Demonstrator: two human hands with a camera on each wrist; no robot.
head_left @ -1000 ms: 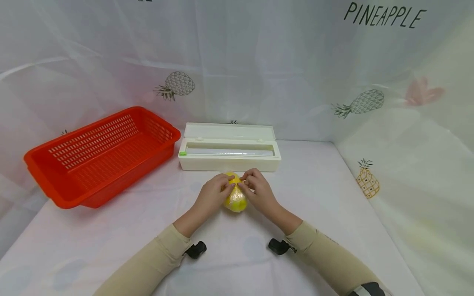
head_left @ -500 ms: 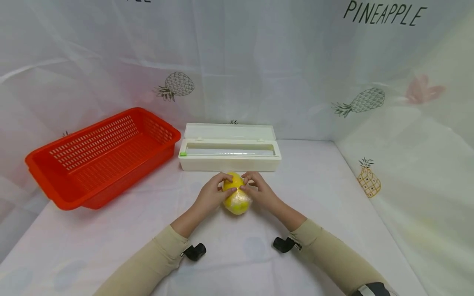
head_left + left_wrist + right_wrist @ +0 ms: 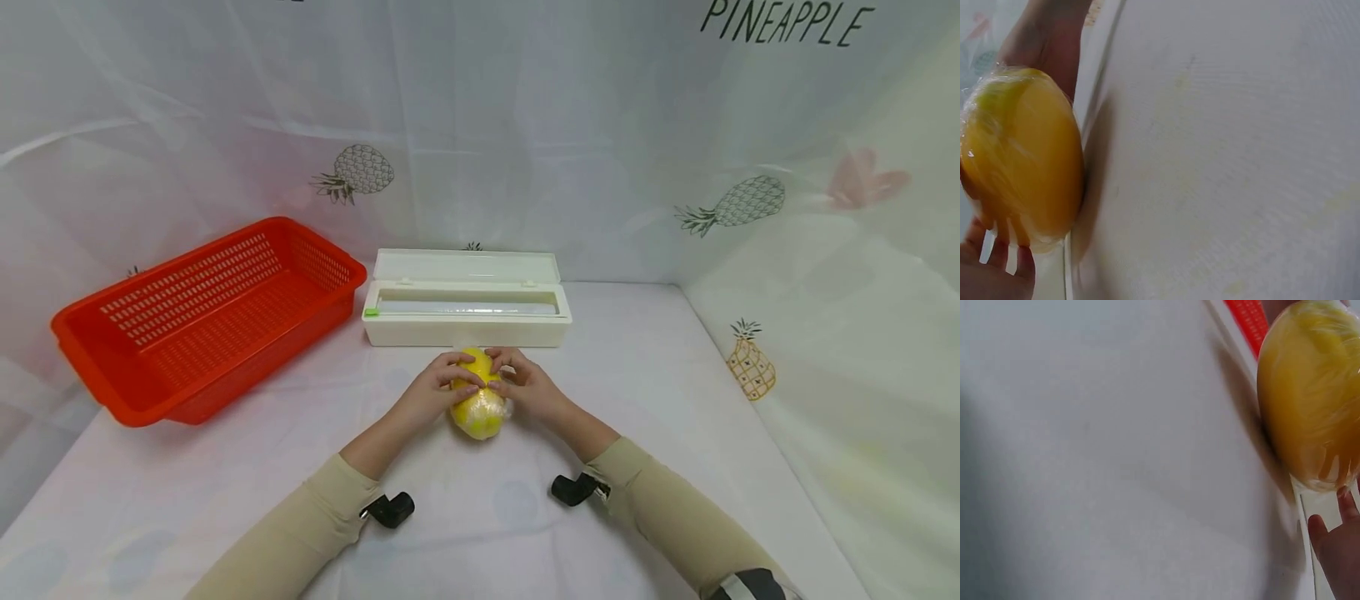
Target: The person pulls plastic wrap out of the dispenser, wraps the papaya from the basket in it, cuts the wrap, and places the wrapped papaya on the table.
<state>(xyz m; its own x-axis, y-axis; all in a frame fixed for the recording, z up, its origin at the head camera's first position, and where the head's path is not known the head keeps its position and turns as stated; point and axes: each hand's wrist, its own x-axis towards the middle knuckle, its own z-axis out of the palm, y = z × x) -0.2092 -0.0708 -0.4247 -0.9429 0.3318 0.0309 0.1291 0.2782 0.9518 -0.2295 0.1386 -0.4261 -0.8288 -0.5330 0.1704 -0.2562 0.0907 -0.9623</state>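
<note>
A yellow mango [image 3: 480, 414] with a greenish end lies on the table in the head view, wrapped in shiny, wrinkled cling film. My left hand [image 3: 437, 390] holds its left side, thumb and fingertips bent over the top. From the right, my right hand [image 3: 531, 387] grips it with curled fingers, its thumb close to the left thumb. Side on, the left wrist view has the mango [image 3: 1025, 156] with fingertips at its lower end. In the right wrist view, film creases show on the mango [image 3: 1313, 394]. Just behind it stands a white cling film dispenser [image 3: 467, 333], lid raised, roll inside.
A red plastic basket [image 3: 217, 392] with slotted walls stands at the left of the white-covered table [image 3: 465, 533]. A pale curtain [image 3: 480, 125] with pineapple prints hangs behind and along the right side.
The mango has turned slightly and shifted a little toward the body, showing more of its wrapped front. My hands have spread slightly and lowered around it. Basket and dispenser stay put.
</note>
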